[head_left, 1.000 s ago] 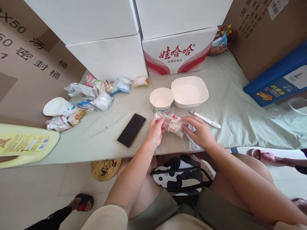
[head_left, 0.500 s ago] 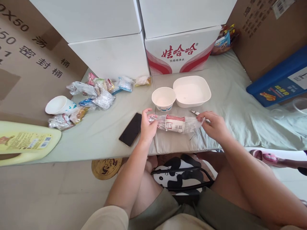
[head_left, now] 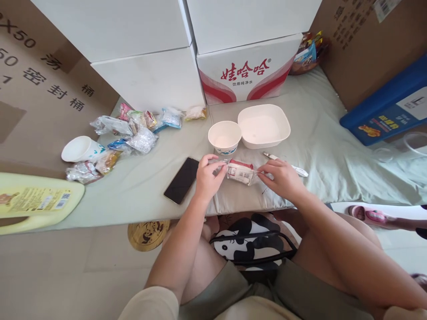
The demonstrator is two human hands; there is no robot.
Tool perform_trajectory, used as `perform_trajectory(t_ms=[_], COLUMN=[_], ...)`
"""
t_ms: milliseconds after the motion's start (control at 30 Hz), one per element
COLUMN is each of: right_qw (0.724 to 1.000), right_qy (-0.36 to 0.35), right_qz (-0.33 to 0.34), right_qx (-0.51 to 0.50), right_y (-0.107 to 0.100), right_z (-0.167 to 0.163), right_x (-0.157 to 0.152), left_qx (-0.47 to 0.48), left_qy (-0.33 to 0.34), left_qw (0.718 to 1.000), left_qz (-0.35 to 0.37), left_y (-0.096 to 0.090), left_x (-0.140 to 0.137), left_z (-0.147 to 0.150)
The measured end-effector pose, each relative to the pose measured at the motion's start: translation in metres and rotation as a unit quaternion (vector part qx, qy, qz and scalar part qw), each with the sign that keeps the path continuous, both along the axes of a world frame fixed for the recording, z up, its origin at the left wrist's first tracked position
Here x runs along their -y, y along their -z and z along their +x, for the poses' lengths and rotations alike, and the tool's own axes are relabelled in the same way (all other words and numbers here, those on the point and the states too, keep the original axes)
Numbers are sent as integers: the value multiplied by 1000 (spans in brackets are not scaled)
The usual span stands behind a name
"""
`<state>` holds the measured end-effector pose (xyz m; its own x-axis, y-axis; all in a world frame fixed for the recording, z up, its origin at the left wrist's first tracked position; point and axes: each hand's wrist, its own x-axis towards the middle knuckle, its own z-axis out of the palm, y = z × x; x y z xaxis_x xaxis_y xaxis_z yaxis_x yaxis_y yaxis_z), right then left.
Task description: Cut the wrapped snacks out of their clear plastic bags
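Between my hands, just above the cloth, is a small red-and-white packet (head_left: 240, 172) in a clear plastic wrapper. My left hand (head_left: 210, 175) pinches the wrapper's left end between thumb and fingers. At the other end, my right hand (head_left: 278, 175) pinches the gathered plastic close to the packet. A white-handled utility knife (head_left: 300, 171) lies on the cloth, partly covered by my right hand. Behind the packet stand a round white paper bowl (head_left: 225, 133) and a rectangular white tub (head_left: 265, 126), side by side. A dark phone (head_left: 182, 181) lies left of my left hand.
Several wrapped packets (head_left: 143, 138) and a tipped paper cup (head_left: 82, 150) lie at the left. A yellow jug (head_left: 40, 200) rests at the front left. White cartons (head_left: 248, 71) stand along the back, and a blue container (head_left: 387, 106) leans at the right.
My right hand has moved left along the wrapper, closer to the packet, drawing the loose plastic in. More of the knife shows beside it. My left hand remains at the left end.
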<state>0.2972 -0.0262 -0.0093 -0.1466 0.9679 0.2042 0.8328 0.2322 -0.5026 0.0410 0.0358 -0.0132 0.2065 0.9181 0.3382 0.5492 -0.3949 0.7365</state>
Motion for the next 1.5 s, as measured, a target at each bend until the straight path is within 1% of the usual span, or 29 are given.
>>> perform_trajectory(t_ms=[100,167,233,300,400,467,500,567,600,667,700,767,867,933,1000,1133,1200,1267,1300,1400,1433,1500], right_qw=[995,989,984,981,982,986,990,992,989,973,964,951,943,937,931,933,937,950,960,984,986,985], right_qy=[44,68,71,48,-29,-79,-96,-122,-133,-149,-153,-141,-79,-27,15,84,96,84,66,-32,-67,-115], right_qz=[89,131,165,188,185,142,103,-7,-67,-170,-210,-266,-300,-301,-302,-293,-273,-228,-192,-69,-44,-34], right_qx=[12,12,13,5,-22,-29,-26,-2,12,39,48,63,120,174,203,192,194,196,193,161,145,125], right_y=[-7,-14,-20,-23,-23,-21,-21,-21,-23,-27,-29,-33,-36,-36,-36,-37,-39,-38,-37,-28,-25,-18], right_z=[0,-2,-4,-5,-2,2,3,3,2,-2,-5,-10,-14,-15,-14,-12,-10,-8,-8,-12,-15,-22], right_x=[4,7,9,11,14,18,20,22,23,23,22,20,17,15,14,13,14,16,18,24,26,29], left_qx=[3,-7,-17,-31,-53,-64,-67,-74,-77,-71,-59,-22,15,16,14,22,40,56,64,109,131,171], left_qy=[15,33,51,63,61,53,55,72,81,88,85,75,42,23,23,33,29,18,11,-11,-17,-20], left_qw=[998,995,993,991,988,986,985,985,985,986,988,994,999,997,995,991,989,986,984,972,967,956], left_qz=[56,89,109,118,132,146,148,138,131,124,116,76,-23,-67,-93,-131,-143,-155,-164,-206,-219,-238], left_y=[-6,-8,-9,-9,-9,-8,-7,-7,-7,-7,-8,-10,-13,-13,-12,-8,-6,-5,-5,-4,-4,-4], left_x=[2,4,5,7,9,9,9,8,7,7,6,6,5,4,4,3,2,1,1,0,0,0], left_z=[-3,-5,-6,-7,-10,-13,-14,-16,-17,-17,-16,-16,-16,-17,-18,-17,-17,-17,-17,-16,-16,-15])
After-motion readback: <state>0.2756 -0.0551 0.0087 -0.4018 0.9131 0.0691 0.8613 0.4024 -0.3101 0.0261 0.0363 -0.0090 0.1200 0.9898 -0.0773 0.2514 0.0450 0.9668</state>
